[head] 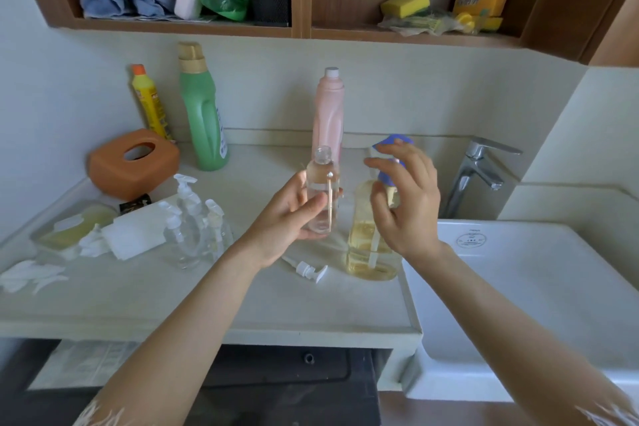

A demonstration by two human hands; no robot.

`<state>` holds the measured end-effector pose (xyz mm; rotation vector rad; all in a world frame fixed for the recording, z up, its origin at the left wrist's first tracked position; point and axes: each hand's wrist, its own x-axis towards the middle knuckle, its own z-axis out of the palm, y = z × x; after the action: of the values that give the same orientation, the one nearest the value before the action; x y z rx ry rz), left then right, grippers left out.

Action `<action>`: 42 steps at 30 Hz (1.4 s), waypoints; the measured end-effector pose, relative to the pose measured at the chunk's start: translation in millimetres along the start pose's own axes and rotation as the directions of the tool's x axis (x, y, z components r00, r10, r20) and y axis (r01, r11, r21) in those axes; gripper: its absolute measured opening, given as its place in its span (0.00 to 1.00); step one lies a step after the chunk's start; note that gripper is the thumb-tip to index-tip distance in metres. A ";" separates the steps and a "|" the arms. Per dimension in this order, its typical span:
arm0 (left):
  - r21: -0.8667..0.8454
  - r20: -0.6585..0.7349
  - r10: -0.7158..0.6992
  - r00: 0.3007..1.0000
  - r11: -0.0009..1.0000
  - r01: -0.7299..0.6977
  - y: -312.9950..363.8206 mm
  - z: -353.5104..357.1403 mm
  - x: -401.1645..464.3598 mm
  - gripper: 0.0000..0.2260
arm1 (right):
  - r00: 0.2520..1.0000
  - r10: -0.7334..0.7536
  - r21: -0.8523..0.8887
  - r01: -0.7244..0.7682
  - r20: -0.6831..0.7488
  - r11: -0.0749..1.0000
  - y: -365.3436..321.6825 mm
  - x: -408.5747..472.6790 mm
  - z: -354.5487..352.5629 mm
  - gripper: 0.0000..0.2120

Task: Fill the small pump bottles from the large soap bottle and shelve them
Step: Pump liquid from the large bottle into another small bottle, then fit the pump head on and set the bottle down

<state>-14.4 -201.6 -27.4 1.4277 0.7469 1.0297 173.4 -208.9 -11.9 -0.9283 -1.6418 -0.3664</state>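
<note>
centrally, my left hand (292, 214) grips a small clear plastic bottle (321, 192), thumb across its front and fingers curled behind; the bottle is cylindrical, upright, lifted off the counter, its round neck uncapped, and whether it holds liquid i cannot tell. just right of it, my right hand (404, 197) hovers with fingers loosely spread at the blue-and-white pump head (392, 149) of the large soap bottle (371, 245), fingertips touching or nearly touching it; i cannot tell whether they press. that large bottle is transparent, rounded, roughly half full of pale yellow liquid, and stands on the matt pale counter (207, 301) beside the white glossy sink (539, 294). a loose white pump (307, 268) with its tube lies flat on the counter below my left hand. to the left stands a cluster of clear small pump bottles (193, 221), pumps fitted. behind, against the wall: a tall pink bottle (328, 111), a green ribbed bottle (202, 111), and a rounded orange tissue box (133, 164).
</note>
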 end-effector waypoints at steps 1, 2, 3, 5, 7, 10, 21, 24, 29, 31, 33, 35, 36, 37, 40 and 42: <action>0.025 -0.022 0.018 1.000 1.000 -0.018 0.6 -1.6 -1.1 0.17 | 0.998 -0.061 0.014 0.060 0.007 0.998 -1.9 -3.4 2.2 0.13; 0.034 -0.055 0.033 0.998 0.999 -0.032 -0.8 -5.4 -4.7 0.16 | 0.994 -0.101 0.058 0.099 0.030 0.993 -5.8 -9.0 7.3 0.13; 0.017 -0.088 0.041 0.995 0.999 -0.039 -2.9 -9.8 -8.4 0.16 | 0.992 -0.113 0.112 0.105 0.061 0.988 -9.1 -15.8 12.8 0.12; -0.053 -0.150 0.026 0.988 0.998 -0.035 -8.2 -20.2 -18.6 0.15 | 0.984 -0.015 0.187 -0.018 0.176 0.982 -15.0 -36.3 25.7 0.12; -0.028 -0.214 0.029 0.976 0.999 -0.036 -11.8 -31.2 -28.6 0.15 | 0.912 0.187 0.134 -0.251 0.366 0.959 -15.7 -57.9 38.3 0.12; 0.104 -0.289 0.056 0.956 0.994 -0.027 -17.8 -47.2 -46.1 0.15 | 0.626 0.321 -0.145 -0.316 0.710 0.938 -8.8 -86.6 65.5 0.16; 0.293 -0.323 -0.038 0.946 0.946 0.138 -82.3 -71.3 -79.0 0.13 | 0.481 0.346 -0.283 -0.200 0.806 0.938 -18.3 -98.9 86.1 0.17; 0.263 -0.320 -0.057 0.946 0.954 0.147 -92.0 -73.0 -80.4 0.15 | 0.646 0.359 -0.135 -0.370 0.674 0.919 -25.9 -62.2 58.9 0.12; 0.219 -0.275 -0.096 0.957 0.963 0.159 -98.3 -68.6 -78.5 0.17 | 0.680 0.302 -0.005 -0.402 0.668 0.916 -32.4 -6.1 15.8 0.07; 0.217 -0.263 -0.101 0.959 0.963 0.160 -99.0 -67.2 -76.4 0.17 | 0.671 0.298 -0.019 -0.390 0.679 0.921 -32.0 1.9 9.0 0.07; 0.216 -0.253 -0.103 0.962 0.963 0.160 -100.1 -67.6 -74.0 0.18 | 0.661 0.290 -0.040 -0.367 0.692 0.929 -30.4 5.6 6.7 0.08; 0.240 -0.248 -0.113 0.962 0.955 0.174 -101.3 -68.7 -72.4 0.19 | 0.641 0.278 -0.058 -0.342 0.715 0.938 -28.9 7.0 6.5 0.08; 0.251 -0.250 -0.112 0.962 0.952 0.176 -100.5 -68.8 -72.2 0.19 | 0.631 0.274 -0.071 -0.327 0.726 0.942 -28.4 8.3 6.8 0.07; 0.256 -0.258 -0.102 0.961 0.952 0.169 -97.9 -68.4 -72.0 0.18 | 0.623 0.271 -0.086 -0.311 0.734 0.947 -28.3 10.0 8.0 0.07; 0.266 -0.290 -0.044 0.956 0.956 0.125 -86.2 -67.8 -68.4 0.15 | 0.612 0.205 -0.091 -0.213 0.764 0.973 -36.5 24.8 13.9 0.08; 0.308 -0.283 -0.027 0.959 0.944 0.117 -80.7 -67.3 -64.4 0.12 | 0.568 0.116 -0.051 -0.129 0.815 0.990 -48.4 39.1 22.0 0.11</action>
<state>-92.1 -220.3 -121.1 1.5347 1.2094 1.0973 121.8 -210.3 29.2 -1.3058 -2.3978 0.2466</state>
